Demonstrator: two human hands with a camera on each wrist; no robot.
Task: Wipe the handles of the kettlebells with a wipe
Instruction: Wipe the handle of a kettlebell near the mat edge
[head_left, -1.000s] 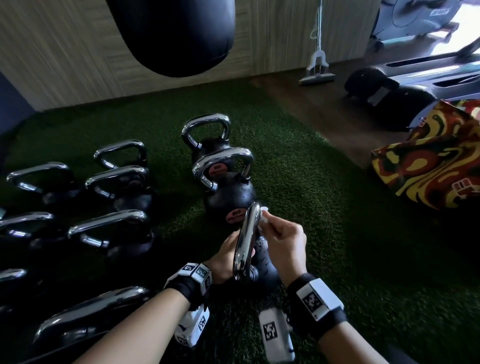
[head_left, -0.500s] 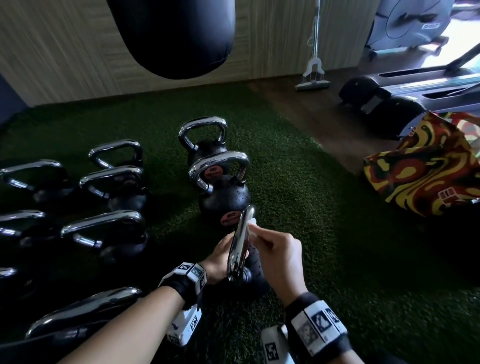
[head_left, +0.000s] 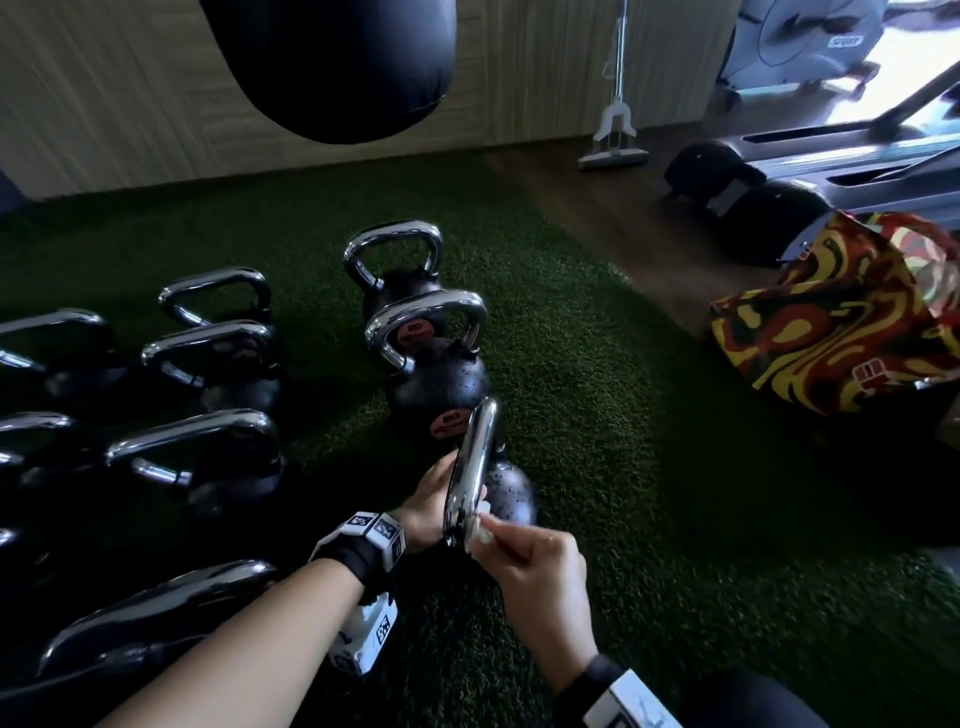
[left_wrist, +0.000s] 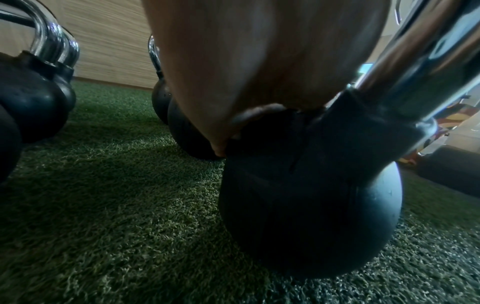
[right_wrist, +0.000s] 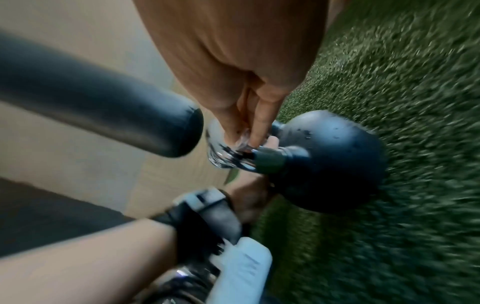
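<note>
A small black kettlebell (head_left: 511, 496) with a chrome handle (head_left: 470, 467) stands on green turf right in front of me. My right hand (head_left: 530, 566) pinches a small white wipe (head_left: 480, 535) against the near lower end of that handle; the right wrist view shows the wipe (right_wrist: 244, 139) at the fingertips beside the black collar. My left hand (head_left: 428, 506) steadies the kettlebell from the left, mostly hidden behind the handle. In the left wrist view the palm (left_wrist: 259, 61) presses against the kettlebell's neck (left_wrist: 298, 144), and the finger positions are hidden.
Two more kettlebells (head_left: 441, 379) stand in a row beyond it, and several others (head_left: 208, 457) line the left on the turf (head_left: 623, 467). A black punching bag (head_left: 332, 62) hangs overhead. A patterned bag (head_left: 841, 312) and treadmill bases (head_left: 753, 197) sit at right.
My right hand has slid the wipe down the handle from its far top end to its near lower end. The left hand stays against the kettlebell.
</note>
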